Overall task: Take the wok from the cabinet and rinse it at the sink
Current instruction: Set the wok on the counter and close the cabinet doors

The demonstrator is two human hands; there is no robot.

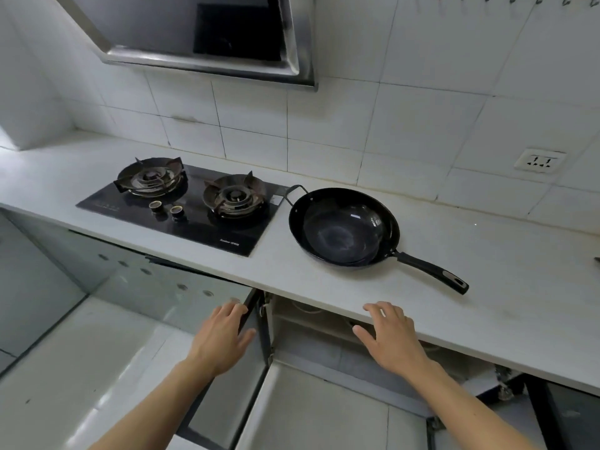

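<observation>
The black wok (344,227) sits on the white countertop (487,306) to the right of the stove, its long handle (435,271) pointing right and toward me. Below it the cabinet (311,336) stands open. My left hand (224,336) rests with straight fingers on the top edge of the open left door (250,319). My right hand (389,336) hovers with relaxed fingers in front of the counter edge, over the cabinet opening. Neither hand holds anything. The sink is out of view.
A black two-burner gas stove (185,206) is set into the counter at the left, under a range hood (207,37). A wall socket (539,161) sits at the right. A second cabinet door (552,410) hangs open at the lower right.
</observation>
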